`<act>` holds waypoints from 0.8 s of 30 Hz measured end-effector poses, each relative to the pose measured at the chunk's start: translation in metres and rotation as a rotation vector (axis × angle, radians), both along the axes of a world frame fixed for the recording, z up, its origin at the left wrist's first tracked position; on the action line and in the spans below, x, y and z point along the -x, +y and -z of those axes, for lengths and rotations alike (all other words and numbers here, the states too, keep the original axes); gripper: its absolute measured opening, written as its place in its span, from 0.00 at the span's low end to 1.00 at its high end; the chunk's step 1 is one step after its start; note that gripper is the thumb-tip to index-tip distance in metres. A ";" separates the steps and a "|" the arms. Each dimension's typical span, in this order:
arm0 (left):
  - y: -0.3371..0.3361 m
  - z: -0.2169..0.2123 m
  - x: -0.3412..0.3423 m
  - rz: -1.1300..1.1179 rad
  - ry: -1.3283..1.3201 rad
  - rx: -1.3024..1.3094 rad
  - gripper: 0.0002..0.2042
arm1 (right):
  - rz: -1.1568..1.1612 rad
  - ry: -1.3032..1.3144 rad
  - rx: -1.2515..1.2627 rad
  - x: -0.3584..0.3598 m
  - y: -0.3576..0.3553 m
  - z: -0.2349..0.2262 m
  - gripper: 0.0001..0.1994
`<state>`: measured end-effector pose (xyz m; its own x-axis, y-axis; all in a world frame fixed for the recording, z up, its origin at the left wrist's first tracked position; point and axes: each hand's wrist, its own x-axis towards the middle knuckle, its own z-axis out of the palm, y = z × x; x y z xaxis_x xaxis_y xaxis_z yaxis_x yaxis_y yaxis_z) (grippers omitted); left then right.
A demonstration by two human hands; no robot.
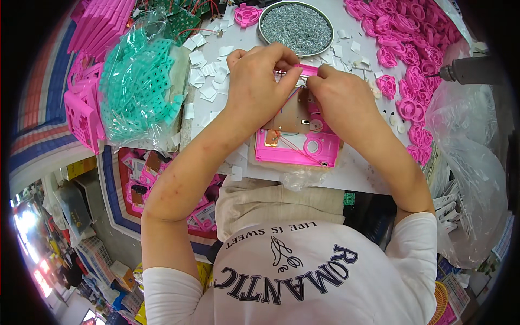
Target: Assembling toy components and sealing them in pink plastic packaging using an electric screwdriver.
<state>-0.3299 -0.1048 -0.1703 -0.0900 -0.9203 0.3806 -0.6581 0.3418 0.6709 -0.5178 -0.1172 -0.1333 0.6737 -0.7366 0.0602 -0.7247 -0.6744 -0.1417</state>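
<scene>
A pink plastic casing [295,150] lies on the table in front of me, with a brown circuit board [291,115] and thin red and blue wires in it. Over the casing's far left part, my left hand [264,81] is closed, its fingers curled and its thumb pointing inward. My right hand [345,93] is closed in a pinch at the far right part of the casing, close to the left thumb. What sits between the fingertips of either hand is hidden. A round opening with a white ring shows in the casing's near right half.
Behind the casing stands a round tin [297,27] full of small screws. White square pads [203,70] are scattered at left, beside a clear bag of green plastic pieces [143,81]. Pink round parts [411,43] heap at right, near a dark-tipped power screwdriver [468,70].
</scene>
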 end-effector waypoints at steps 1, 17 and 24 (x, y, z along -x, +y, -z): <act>0.000 0.000 0.000 0.005 -0.002 -0.026 0.06 | -0.005 0.042 -0.012 -0.002 0.001 -0.005 0.04; -0.002 0.007 -0.009 0.202 -0.125 0.107 0.04 | -0.253 0.104 -0.052 0.008 0.014 -0.021 0.05; -0.019 -0.015 -0.006 0.472 -0.376 0.089 0.05 | 0.003 -0.172 -0.270 0.013 0.031 -0.016 0.04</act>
